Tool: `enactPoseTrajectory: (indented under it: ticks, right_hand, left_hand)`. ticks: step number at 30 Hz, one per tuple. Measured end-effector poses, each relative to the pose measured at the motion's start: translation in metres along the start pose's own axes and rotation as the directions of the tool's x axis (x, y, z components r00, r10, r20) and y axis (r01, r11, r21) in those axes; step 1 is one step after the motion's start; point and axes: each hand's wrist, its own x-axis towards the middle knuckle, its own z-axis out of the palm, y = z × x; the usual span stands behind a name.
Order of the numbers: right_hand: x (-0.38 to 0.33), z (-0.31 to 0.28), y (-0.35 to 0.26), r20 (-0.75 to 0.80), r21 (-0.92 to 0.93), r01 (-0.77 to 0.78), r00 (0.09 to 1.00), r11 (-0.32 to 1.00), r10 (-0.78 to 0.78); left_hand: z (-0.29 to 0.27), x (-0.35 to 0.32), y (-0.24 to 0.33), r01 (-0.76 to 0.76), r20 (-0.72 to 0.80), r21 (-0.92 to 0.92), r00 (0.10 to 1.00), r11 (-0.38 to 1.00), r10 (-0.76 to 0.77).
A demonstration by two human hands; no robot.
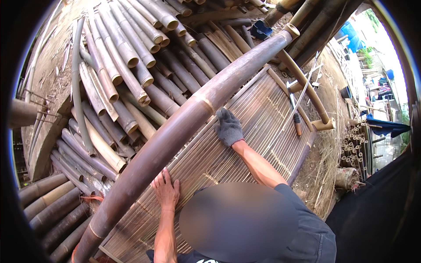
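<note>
My left hand (pixel 166 189) is bare and lies on a panel of thin bamboo slats (pixel 193 170), fingers spread, close to a thick dark bamboo pole (pixel 164 140). Farther up the panel, my right hand (pixel 229 127) wears a grey glove. It rests on the slats beside the pole with its fingers stretched out, and nothing shows in it. The pole runs diagonally across the view, from lower left to upper right. A knife (pixel 297 125) with a brown and black handle lies at the panel's right side, near a long pale strip (pixel 307 85).
Stacked bamboo poles (pixel 125 52) fill the upper left, and more dark poles (pixel 59 210) lie at lower left. A bamboo crosspiece (pixel 313 98) stands at the panel's right end. Bundled cut bamboo (pixel 354 151) and blue cloth (pixel 386 126) are farther right.
</note>
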Motion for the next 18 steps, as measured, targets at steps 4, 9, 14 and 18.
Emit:
enactPoseTrajectory:
  ticks: [4, 9, 14, 18]
  right_hand:
    - [-0.035, -0.078, -0.018, -0.228, 0.092, -0.167, 0.956, 0.982, 0.184]
    - [-0.127, -0.122, 0.024, -0.007, 0.483, -0.790, 0.429, 0.379, 0.903]
    - [-0.162, -0.111, -0.040, 0.866, 0.500, -0.368, 0.229, -0.784, 0.445]
    - [-0.151, -0.095, -0.060, 0.708, 0.701, -0.296, 0.176, -0.649, 0.684]
  left_hand:
    - [-0.003, -0.003, -0.009, 0.036, 0.038, -0.004, 0.999, 0.999, -0.036]
    - [-0.024, 0.002, -0.001, 0.119, 0.240, -0.050, 0.965, 0.992, -0.104]
    - [-0.124, 0.055, 0.065, -0.125, 0.251, -0.242, 0.950, 0.962, 0.186]
    - [-0.225, 0.121, 0.113, -0.672, -0.212, -0.165, 0.739, 0.722, 0.640]
